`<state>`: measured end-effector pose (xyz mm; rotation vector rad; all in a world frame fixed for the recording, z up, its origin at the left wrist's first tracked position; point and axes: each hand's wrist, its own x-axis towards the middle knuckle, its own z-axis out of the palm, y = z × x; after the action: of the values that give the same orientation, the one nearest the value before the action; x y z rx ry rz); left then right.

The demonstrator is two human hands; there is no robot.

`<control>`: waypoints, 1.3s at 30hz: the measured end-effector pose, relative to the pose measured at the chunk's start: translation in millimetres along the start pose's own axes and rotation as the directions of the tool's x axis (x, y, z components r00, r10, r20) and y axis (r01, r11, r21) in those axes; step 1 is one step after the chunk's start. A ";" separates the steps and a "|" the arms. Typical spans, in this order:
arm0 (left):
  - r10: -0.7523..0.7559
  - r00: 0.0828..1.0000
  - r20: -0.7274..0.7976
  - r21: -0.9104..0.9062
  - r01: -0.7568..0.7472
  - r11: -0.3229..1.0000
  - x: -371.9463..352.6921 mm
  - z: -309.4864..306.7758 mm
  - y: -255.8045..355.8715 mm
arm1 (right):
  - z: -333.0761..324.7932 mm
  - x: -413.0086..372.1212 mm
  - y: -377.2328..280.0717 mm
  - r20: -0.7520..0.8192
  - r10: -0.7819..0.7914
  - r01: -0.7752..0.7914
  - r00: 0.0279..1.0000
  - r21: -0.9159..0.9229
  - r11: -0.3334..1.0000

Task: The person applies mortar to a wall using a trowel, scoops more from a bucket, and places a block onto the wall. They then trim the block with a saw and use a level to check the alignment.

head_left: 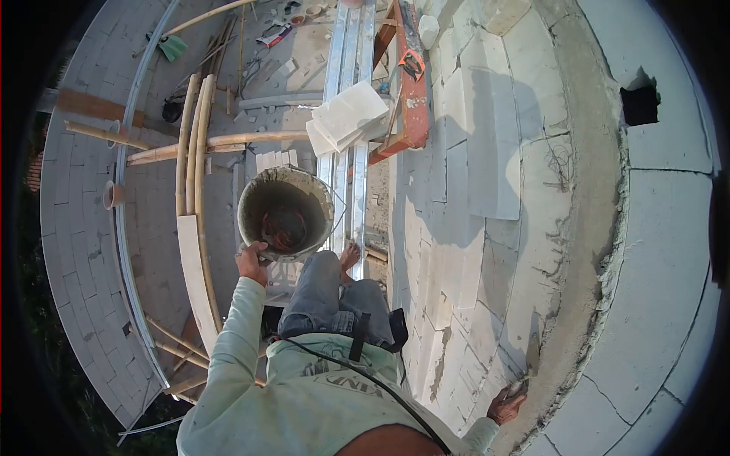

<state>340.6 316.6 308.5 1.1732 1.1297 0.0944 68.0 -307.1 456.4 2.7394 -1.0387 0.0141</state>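
Observation:
My left hand (252,263) grips the near rim of a mortar-stained bucket (304,190), which is tilted so its inside shows, with some reddish stuff at the bottom. At the lower right, my right hand (508,403) is closed beside the wall of pale blocks (456,266), at the edge of a grey mortar strip (585,228). What its fingers hold, perhaps a small tool, is too small to make out.
Metal channels (346,68) run beneath my feet, with white block pieces (350,114) stacked on them. A red steel frame (414,106) carries an orange-handled tool (412,64). Bamboo poles (201,144) stand at left. A dark hole (640,105) opens in the right wall.

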 end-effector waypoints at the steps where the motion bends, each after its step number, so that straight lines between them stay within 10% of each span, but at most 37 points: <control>1: 0.101 0.993 0.060 0.068 -0.105 0.992 4.3 -4.9 0.4 | -1.4 0.5 -2.7 0.004 0.020 -0.020 1.000 0.019 1.000; 5: 0.540 0.817 0.200 0.379 -0.573 0.727 52.9 -29.8 -24.1 | -9.4 0.7 -14.0 0.029 0.091 -0.092 0.995 0.053 0.994; 7: -0.029 0.999 -0.033 -0.118 0.025 0.993 25.1 9.5 37.0 | -9.1 3.0 -15.7 0.049 0.115 -0.118 0.992 0.062 0.991; 13: -0.026 0.999 -0.033 -0.121 0.022 0.992 55.8 42.0 76.0 | -12.1 17.4 -61.2 -0.125 0.081 -0.087 0.989 -0.045 0.995; 15: -0.050 0.999 -0.016 -0.121 0.048 0.992 78.5 50.1 80.8 | -16.0 46.1 -102.1 0.085 0.153 -0.163 0.985 0.122 0.979; 20: -0.092 0.995 -0.043 -0.071 0.089 0.994 119.3 88.9 108.8 | 0.2 152.7 -273.8 -0.024 -0.248 0.245 0.968 0.276 0.929; 28: -0.124 0.992 0.041 -0.067 0.126 0.990 171.1 122.7 150.5 | 31.4 368.9 -520.1 -0.094 -0.365 0.375 0.926 0.327 0.868; 39: -0.239 0.965 -0.107 -0.085 0.231 0.969 211.6 118.2 167.1 | 80.4 436.9 -557.9 0.073 -0.369 0.292 0.927 0.476 0.829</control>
<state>609.3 435.6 291.9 0.9723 1.3503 0.0203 757.3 -202.4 306.5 3.3753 -0.6322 -0.0224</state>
